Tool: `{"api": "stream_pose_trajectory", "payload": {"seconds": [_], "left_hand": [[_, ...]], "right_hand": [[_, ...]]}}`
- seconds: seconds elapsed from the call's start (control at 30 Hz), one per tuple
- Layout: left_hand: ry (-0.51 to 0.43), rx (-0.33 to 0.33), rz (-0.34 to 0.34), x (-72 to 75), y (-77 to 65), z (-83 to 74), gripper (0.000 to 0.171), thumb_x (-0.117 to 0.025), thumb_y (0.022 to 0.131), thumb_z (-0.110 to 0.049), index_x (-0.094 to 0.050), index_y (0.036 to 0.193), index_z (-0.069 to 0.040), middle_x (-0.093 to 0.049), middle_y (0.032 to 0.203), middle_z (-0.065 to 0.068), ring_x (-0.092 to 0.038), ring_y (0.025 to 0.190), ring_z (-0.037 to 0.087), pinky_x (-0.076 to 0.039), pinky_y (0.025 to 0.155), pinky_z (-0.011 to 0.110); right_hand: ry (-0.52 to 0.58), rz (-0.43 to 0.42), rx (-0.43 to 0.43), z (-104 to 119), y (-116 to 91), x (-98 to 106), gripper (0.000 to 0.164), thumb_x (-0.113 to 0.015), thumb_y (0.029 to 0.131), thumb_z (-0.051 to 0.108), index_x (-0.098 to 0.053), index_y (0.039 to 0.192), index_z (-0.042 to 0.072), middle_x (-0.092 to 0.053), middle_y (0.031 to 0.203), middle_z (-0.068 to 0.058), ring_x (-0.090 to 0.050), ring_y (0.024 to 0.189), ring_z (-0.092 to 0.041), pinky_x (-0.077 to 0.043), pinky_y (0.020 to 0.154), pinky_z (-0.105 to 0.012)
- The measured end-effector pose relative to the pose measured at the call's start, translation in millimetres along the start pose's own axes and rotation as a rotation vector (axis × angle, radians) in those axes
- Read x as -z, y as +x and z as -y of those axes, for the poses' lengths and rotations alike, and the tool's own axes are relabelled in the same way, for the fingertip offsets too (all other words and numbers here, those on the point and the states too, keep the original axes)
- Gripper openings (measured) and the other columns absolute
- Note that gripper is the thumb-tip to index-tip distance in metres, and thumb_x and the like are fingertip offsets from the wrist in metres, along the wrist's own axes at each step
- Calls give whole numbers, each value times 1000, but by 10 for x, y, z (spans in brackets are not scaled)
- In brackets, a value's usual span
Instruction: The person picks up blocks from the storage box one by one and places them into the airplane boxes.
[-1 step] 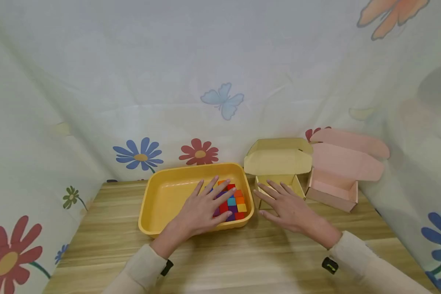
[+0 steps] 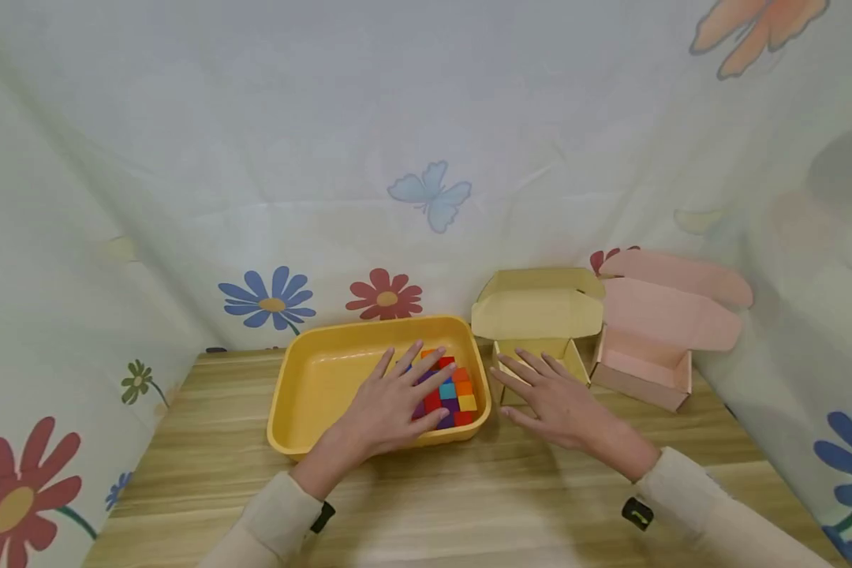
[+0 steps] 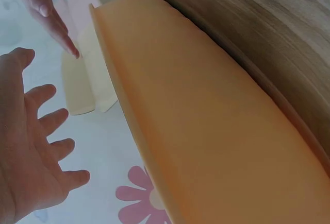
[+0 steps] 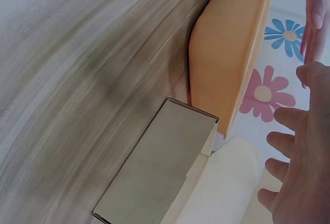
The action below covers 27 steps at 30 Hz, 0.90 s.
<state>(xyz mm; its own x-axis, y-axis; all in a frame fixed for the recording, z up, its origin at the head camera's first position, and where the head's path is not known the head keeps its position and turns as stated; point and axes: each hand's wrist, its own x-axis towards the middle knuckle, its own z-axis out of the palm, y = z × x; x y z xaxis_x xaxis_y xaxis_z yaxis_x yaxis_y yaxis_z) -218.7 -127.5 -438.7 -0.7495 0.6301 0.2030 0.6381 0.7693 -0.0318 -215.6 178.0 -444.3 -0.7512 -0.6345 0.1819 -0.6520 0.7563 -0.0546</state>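
Fingers spread, my left hand (image 2: 394,402) hovers over the front right part of a yellow plastic tub (image 2: 312,386) and holds nothing. Partly hidden beneath it, colourful cubes (image 2: 447,390) in red, blue, purple, orange and yellow lie packed at the tub's right end. My right hand (image 2: 568,406), also spread and holding nothing, is in front of a small yellow cardboard box (image 2: 539,312) with a raised lid. In the left wrist view the left hand (image 3: 31,147) is above the tub's rim; the right wrist view shows the right hand (image 4: 304,152) apart from the box.
A pink cardboard box (image 2: 642,379), lid raised, stands right of the yellow one. All containers sit on a wood-grain table (image 2: 454,505). Behind and at both sides hangs a white cloth (image 2: 312,158) printed with flowers and butterflies.
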Motion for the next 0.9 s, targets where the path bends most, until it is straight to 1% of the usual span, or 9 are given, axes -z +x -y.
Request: {"api": "stream_pose_trajectory", "payload": {"seconds": [0.17, 0.3, 0.37, 0.43, 0.53, 0.6, 0.67, 0.8, 0.9], "left_hand": [[6, 14, 23, -18, -42, -11, 70, -48, 99, -63, -27, 161, -40, -21, 169, -5, -10, 156, 29, -11, 122, 61], [10, 9, 20, -15, -69, -16, 70, -48, 98, -64, -28, 161, -39, -22, 168, -5, -12, 156, 30, -9, 122, 61], [7, 5, 15, -10, -91, -12, 68, -49, 99, -63, -32, 160, -38, -23, 168, -4, -13, 156, 30, -11, 122, 62], [-1, 17, 26, -10, -135, 2, 67, -49, 99, -63, -34, 159, -37, -23, 168, -4, -13, 156, 29, -11, 122, 62], [-27, 57, 34, -5, -220, 59, 68, -52, 98, -62, -37, 158, -36, -25, 168, -4, -14, 156, 29, -13, 122, 62], [-49, 109, 39, 7, -300, 139, 70, -56, 96, -61, -36, 158, -35, -25, 167, -4, -15, 156, 30, -13, 122, 62], [-66, 180, 22, 32, -405, 268, 71, -60, 95, -57, -38, 158, -33, -29, 166, -1, -19, 154, 32, -16, 120, 64], [-97, 346, -44, 84, -686, 660, 69, -67, 94, -43, -44, 155, -22, -37, 161, 9, -33, 147, 40, -29, 115, 66], [-202, 481, -77, 116, -931, 970, 61, -68, 95, -32, -49, 149, -11, -40, 156, 17, -39, 140, 46, -35, 109, 67]], "right_hand": [[16, 5, 15, 22, 4, -39, 64, -47, 104, 55, -42, 157, 19, -36, 162, -8, -26, 152, -35, -24, 119, -62], [5, -26, 10, 29, 7, -17, 62, -50, 104, 53, -44, 156, 20, -37, 162, -7, -27, 152, -34, -23, 120, -60], [1, -32, 5, 27, 2, -1, 62, -52, 103, 52, -43, 156, 21, -36, 163, -6, -26, 152, -33, -22, 121, -59], [9, -34, 14, 32, 2, 6, 62, -53, 103, 50, -43, 156, 20, -35, 163, -7, -26, 152, -35, -22, 120, -59], [19, -40, 25, 38, 4, 23, 62, -54, 103, 49, -43, 157, 19, -35, 163, -8, -27, 151, -36, -23, 119, -60], [14, -48, 25, 28, 8, 38, 62, -54, 103, 48, -43, 156, 19, -36, 163, -8, -28, 150, -37, -25, 119, -61], [9, -62, 16, 5, 16, 63, 61, -56, 102, 48, -45, 155, 19, -37, 162, -9, -30, 150, -37, -27, 119, -59], [12, -93, 3, -58, 63, 128, 59, -60, 101, 44, -50, 152, 17, -42, 158, -11, -35, 146, -39, -32, 117, -57], [19, -89, -1, -89, 115, 175, 57, -59, 101, 45, -52, 150, 17, -44, 156, -13, -39, 143, -40, -35, 115, -55]]}}
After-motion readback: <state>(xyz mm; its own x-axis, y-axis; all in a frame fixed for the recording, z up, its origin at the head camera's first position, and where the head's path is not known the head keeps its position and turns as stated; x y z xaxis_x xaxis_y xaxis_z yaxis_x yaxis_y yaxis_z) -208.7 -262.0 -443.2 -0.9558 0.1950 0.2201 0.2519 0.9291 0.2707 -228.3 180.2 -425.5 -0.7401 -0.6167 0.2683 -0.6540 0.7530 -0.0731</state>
